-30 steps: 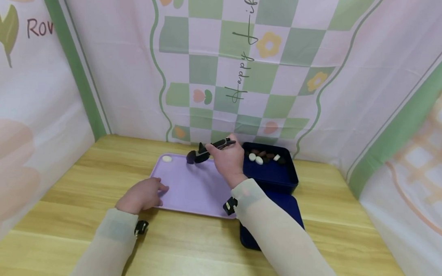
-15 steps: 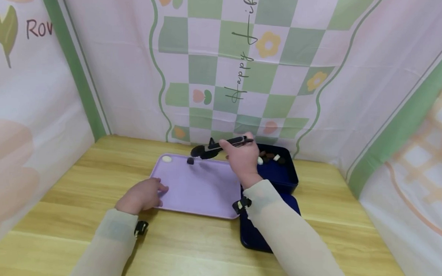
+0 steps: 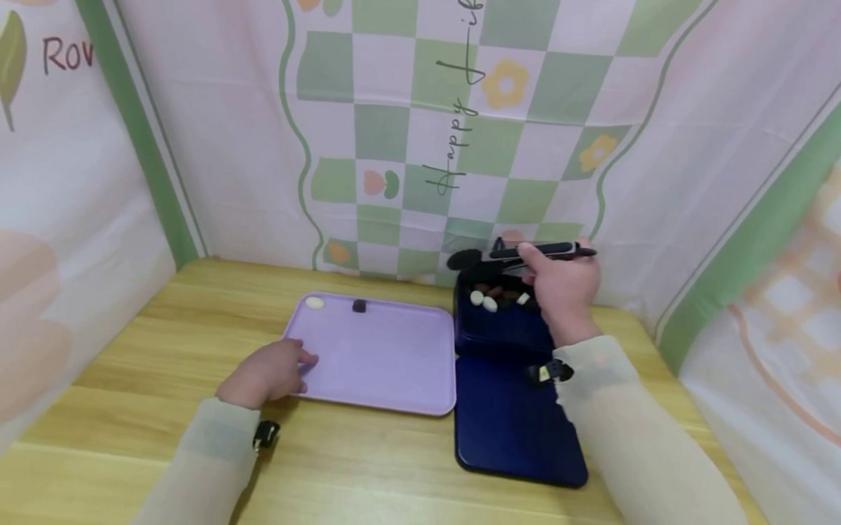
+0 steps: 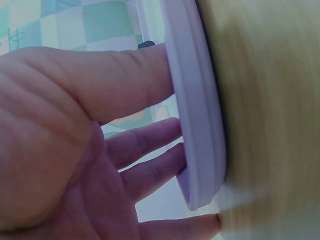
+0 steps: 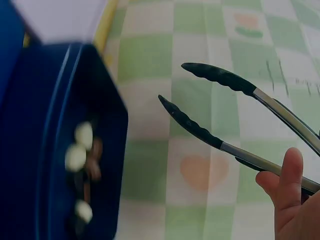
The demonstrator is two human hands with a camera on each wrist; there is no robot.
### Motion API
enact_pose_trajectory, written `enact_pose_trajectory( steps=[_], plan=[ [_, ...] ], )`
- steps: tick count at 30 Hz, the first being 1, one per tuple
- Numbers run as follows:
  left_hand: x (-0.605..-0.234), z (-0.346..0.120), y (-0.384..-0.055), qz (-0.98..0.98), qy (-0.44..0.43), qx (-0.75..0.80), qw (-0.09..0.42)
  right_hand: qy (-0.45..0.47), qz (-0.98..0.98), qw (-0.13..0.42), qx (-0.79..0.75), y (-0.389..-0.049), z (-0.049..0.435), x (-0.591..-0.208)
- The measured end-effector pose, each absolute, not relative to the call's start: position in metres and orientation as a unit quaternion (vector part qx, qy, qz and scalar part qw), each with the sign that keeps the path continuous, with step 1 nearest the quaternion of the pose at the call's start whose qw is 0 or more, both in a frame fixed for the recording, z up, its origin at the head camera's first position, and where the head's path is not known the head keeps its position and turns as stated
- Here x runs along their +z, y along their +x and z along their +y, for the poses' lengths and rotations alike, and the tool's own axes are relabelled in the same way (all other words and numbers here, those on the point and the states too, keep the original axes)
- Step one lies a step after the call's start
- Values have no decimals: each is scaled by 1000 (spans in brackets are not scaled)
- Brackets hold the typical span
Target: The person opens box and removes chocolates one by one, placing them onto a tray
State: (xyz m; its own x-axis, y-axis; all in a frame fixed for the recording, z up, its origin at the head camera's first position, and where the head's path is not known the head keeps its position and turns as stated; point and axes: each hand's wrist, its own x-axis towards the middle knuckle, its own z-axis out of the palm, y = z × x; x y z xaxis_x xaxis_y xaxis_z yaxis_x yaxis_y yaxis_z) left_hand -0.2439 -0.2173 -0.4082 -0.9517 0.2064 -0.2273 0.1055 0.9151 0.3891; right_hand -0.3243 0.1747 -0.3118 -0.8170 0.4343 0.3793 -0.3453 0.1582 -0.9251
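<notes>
My right hand (image 3: 568,295) grips black-tipped metal tongs (image 5: 240,150) above the dark blue box (image 3: 504,341). The tongs' tips stand apart with nothing between them. Inside the box lie several brown, dark and white pieces (image 3: 489,303) that look like chocolates. My left hand (image 3: 267,371) rests on the left edge of a lilac tray (image 3: 382,361). In the left wrist view, its thumb and two fingers touch the tray inside the rim, fairly straight, while another finger reaches the table. A white oval piece (image 3: 314,302) sits in the tray's back left corner, a dark cube (image 3: 359,306) to its right.
A flat dark blue lid (image 3: 519,428) lies in front of the box, against the tray's right side. The wooden table (image 3: 357,477) ends at a patterned cloth (image 3: 397,138) hanging behind, with more cloth on both sides.
The tongs have let go of the dark cube, leaving it on the tray. My right hand has carried them rightward over the box. The left hand has stayed put.
</notes>
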Motion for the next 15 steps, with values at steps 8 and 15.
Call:
enact_pose_trajectory(
  steps=[8,15],
  plan=[
    [-410,-219,-245,970,85,189,129,-63,-751,262,603,-325,214,-313],
    [-413,-219,-246,970,74,190,133,-65,-807,240,536,-330,233,-331]
  ],
)
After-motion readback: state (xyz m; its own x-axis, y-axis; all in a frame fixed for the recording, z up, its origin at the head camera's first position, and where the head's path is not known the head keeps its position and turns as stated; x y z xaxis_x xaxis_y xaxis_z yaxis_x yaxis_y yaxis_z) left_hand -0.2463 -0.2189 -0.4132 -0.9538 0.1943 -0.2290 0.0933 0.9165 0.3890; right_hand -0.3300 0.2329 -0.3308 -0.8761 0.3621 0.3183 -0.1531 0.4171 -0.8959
